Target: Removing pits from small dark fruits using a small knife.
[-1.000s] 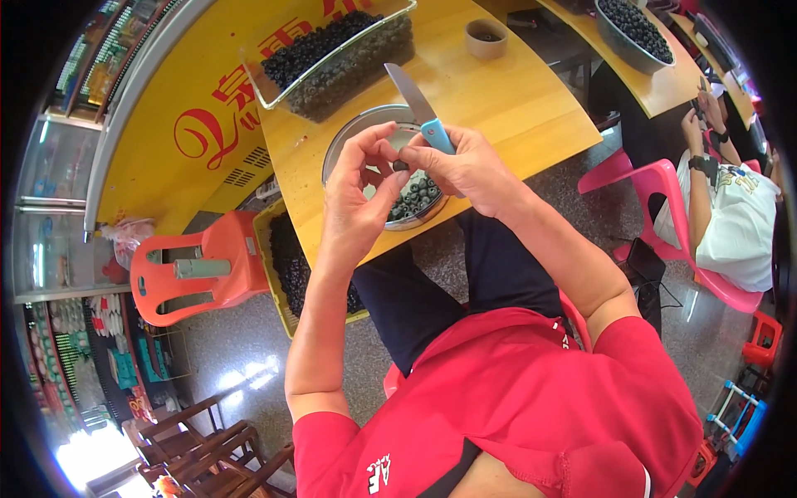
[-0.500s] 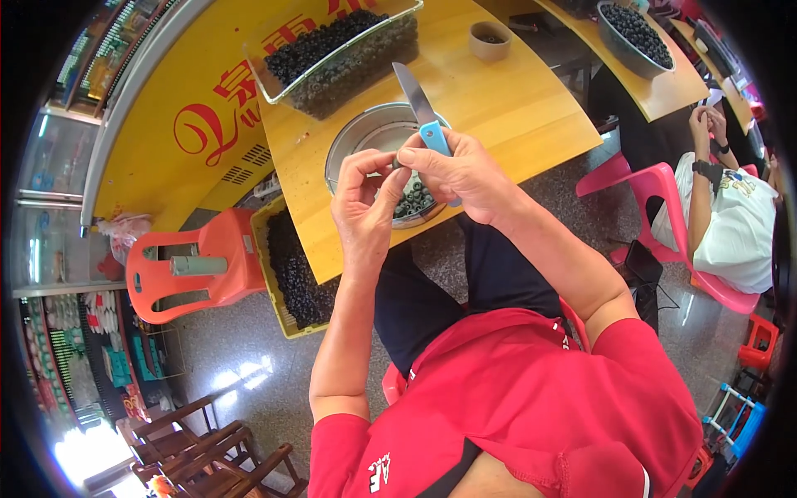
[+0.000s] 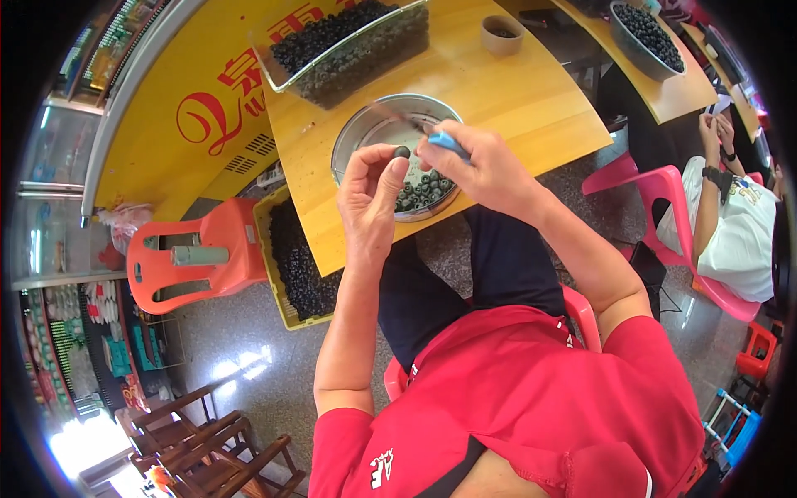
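My left hand (image 3: 371, 192) is closed in a pinch on a small dark round piece (image 3: 402, 153), held above a round metal bowl (image 3: 342, 141). My right hand (image 3: 490, 168) is wrapped round the light-blue handle of a knife (image 3: 449, 144). Its blade points left and away over the bowl and is smeared by motion. In the bowl lie several small dark ring-like pieces (image 3: 425, 192), gathered toward the near right side. What they are I cannot tell for sure; some look hollow. The knife blade is apart from the piece in my left hand.
A clear tub (image 3: 365, 56) of dark pieces stands on the wooden table (image 3: 531, 100), near a brown cup (image 3: 501, 36). A yellow crate (image 3: 309, 322) of dark pieces is beside an orange chair (image 3: 196, 259). Another person (image 3: 735, 228) sits at right by a filled bowl (image 3: 647, 41).
My right hand has pulled away from my left and turned, swinging the knife from upright to pointing left. The dark piece in my left fingers now shows clearly. The view has shifted slightly.
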`<action>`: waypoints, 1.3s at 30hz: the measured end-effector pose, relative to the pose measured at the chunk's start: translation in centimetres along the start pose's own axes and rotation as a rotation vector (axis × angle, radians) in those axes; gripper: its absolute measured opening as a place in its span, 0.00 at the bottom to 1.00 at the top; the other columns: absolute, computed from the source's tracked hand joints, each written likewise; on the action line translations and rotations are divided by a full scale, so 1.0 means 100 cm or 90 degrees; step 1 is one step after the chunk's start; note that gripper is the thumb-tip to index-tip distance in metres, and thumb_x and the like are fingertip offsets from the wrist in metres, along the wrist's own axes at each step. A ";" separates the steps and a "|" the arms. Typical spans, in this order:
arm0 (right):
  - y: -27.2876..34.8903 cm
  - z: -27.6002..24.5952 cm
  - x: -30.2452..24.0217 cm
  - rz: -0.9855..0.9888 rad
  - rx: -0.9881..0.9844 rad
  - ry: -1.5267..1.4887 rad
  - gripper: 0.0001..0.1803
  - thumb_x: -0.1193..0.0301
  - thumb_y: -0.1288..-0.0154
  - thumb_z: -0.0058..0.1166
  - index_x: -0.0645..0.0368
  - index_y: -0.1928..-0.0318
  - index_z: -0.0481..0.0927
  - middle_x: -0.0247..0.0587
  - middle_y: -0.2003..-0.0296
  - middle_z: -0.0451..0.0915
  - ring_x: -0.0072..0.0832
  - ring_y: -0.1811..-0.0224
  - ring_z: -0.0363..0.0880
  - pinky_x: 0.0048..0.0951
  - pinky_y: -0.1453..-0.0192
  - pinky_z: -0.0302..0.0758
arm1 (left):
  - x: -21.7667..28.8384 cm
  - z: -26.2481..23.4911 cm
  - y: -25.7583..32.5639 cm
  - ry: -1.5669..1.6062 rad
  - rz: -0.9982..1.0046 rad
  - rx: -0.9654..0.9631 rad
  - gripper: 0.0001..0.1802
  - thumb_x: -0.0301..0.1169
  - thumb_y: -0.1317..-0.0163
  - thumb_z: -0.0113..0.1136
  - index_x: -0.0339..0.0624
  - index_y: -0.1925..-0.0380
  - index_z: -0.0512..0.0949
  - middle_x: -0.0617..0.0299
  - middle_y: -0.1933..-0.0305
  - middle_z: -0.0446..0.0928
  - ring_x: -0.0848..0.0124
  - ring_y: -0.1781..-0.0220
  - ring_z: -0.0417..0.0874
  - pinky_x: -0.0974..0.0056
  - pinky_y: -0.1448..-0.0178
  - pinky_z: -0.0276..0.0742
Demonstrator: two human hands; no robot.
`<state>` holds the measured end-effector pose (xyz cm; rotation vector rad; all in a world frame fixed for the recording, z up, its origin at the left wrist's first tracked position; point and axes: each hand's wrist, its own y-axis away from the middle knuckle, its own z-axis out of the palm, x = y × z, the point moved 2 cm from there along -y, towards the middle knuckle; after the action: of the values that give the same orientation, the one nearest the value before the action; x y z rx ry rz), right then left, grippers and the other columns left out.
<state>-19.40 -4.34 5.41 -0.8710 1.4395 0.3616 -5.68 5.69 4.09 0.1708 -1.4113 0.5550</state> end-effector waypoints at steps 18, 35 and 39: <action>0.003 -0.006 -0.002 -0.242 -0.005 0.478 0.09 0.73 0.43 0.59 0.58 0.61 0.76 0.42 0.72 0.75 0.44 0.71 0.77 0.38 0.71 0.73 | -0.001 -0.002 0.002 0.037 -0.007 0.019 0.11 0.26 0.37 0.61 0.36 0.56 0.75 0.65 0.67 0.77 0.79 0.68 0.75 0.75 0.62 0.72; -0.001 0.003 -0.008 -0.242 -0.020 0.519 0.10 0.70 0.43 0.60 0.56 0.61 0.77 0.39 0.70 0.76 0.40 0.72 0.78 0.36 0.73 0.73 | -0.006 -0.011 0.006 0.047 -0.008 0.042 0.11 0.28 0.36 0.61 0.35 0.56 0.76 0.63 0.66 0.78 0.79 0.68 0.75 0.74 0.61 0.73; -0.001 0.005 -0.008 -0.248 -0.009 0.520 0.10 0.71 0.43 0.60 0.56 0.60 0.77 0.39 0.70 0.76 0.40 0.72 0.78 0.36 0.73 0.73 | -0.005 -0.010 0.006 0.050 0.002 0.035 0.11 0.28 0.36 0.61 0.36 0.55 0.76 0.64 0.66 0.78 0.79 0.67 0.76 0.74 0.61 0.73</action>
<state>-19.11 -3.85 6.20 -1.3686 1.9412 -0.3256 -5.13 6.55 3.35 0.1894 -1.3216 0.5974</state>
